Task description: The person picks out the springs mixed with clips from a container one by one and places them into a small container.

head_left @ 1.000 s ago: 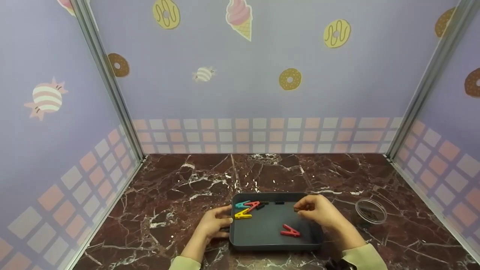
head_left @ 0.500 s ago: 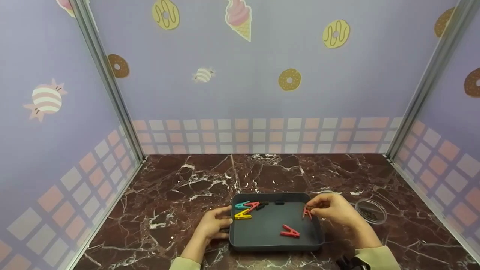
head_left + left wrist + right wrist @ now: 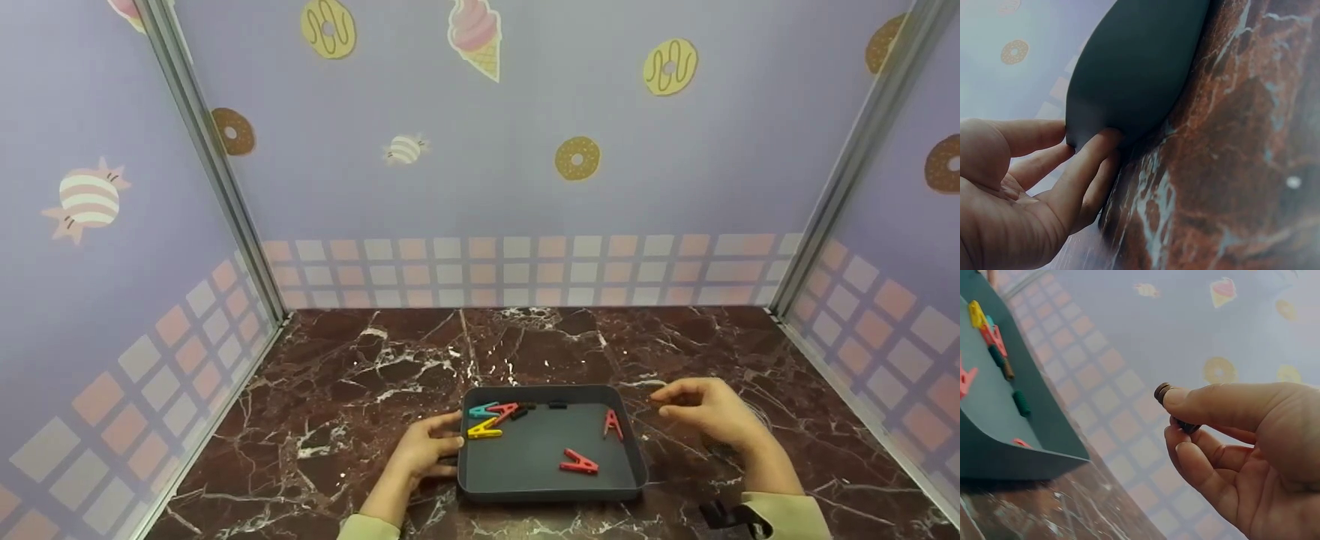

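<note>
A dark grey tray point(image 3: 551, 493) lies on the marbled tabletop. My left hand point(image 3: 421, 454) rests against its left side; in the left wrist view fairly straight fingertips touch the outer wall. To the right of the tray, my right hand point(image 3: 712, 412) pinches a small brown ribbed cylinder point(image 3: 1162, 392) between thumb and fingers. Inside the tray sit a blue clip point(image 3: 481, 410), a yellow clip point(image 3: 486, 432), and red clips, one near the right wall point(image 3: 613, 424), one lower down point(image 3: 579, 462). Dark ribbed cylinders point(image 3: 1021, 404) lie along the far wall.
A round clear plastic container stands right of the tray, mostly hidden behind my right hand. A patterned panel point(image 3: 517, 187) closes the back, with side panels and metal posts point(image 3: 217, 172) at the left and right.
My right hand has set a red clip down by the tray's right wall and moved right, out of the tray, with the brown cylinder. My left hand stays put.
</note>
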The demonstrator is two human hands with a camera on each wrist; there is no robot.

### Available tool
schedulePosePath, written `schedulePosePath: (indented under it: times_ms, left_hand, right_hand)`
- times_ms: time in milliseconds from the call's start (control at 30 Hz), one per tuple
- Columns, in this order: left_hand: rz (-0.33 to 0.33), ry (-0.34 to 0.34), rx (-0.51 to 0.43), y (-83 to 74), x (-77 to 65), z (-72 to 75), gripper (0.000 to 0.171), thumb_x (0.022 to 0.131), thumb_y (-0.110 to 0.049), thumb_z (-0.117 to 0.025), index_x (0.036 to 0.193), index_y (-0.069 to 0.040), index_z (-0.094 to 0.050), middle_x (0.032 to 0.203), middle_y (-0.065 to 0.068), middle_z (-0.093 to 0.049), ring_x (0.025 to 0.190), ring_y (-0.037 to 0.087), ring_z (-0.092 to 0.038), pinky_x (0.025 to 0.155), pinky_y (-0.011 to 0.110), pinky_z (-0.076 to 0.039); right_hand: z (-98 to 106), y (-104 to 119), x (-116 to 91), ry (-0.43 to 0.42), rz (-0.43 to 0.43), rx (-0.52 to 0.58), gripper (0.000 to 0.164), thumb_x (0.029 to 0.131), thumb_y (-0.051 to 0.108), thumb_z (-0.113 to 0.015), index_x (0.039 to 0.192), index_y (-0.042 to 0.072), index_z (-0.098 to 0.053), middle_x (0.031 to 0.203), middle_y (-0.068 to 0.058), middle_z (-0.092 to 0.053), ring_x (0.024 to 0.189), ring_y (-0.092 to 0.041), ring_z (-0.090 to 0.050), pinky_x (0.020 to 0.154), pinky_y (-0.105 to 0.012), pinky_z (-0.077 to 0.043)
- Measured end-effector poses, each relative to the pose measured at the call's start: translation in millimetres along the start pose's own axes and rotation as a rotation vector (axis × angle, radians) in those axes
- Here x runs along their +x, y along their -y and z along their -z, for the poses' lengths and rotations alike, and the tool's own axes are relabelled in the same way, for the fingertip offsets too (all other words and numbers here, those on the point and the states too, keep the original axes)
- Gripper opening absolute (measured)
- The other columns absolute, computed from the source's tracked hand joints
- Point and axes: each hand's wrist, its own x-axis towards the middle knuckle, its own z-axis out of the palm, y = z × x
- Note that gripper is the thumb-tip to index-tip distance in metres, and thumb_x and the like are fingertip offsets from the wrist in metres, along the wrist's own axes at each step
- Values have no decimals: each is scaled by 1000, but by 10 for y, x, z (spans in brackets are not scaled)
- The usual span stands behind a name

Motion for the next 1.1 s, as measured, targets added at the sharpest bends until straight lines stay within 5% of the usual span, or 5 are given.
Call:
schedulePosePath:
  times_ms: [667,867,1100]
  left_hand:
    - [19,1,6,10,13,1,59,97,2,-63,153,4,-44,129,33,-61,100,32,-73,76,49,-67]
    - [14,5,-11,15,17,6,59,96,2,-64,152,4,-44,129,33,-60,98,30,-73,76,50,-67]
    - [7,7,-10,14,19,4,59,96,2,-64,151,5,-44,131,34,-60,97,30,-73,77,50,-67]
  right_hand:
    - [455,-245,-330,-176,-194,-134,34,96,24,-75,123,3,-73,117,-15,-75,87,0,-67,72,-20,-57]
    - [543,-343,-412,-170,-291,-180,39,97,30,-73,125,4,-72,115,-9,-74,89,-8,-67,73,-26,-59]
    - [593,-429,-437,-165,-318,-245,34,97,23,-72,123,1,-73,118,-18,-73,88,-7,-66,72,-23,-58]
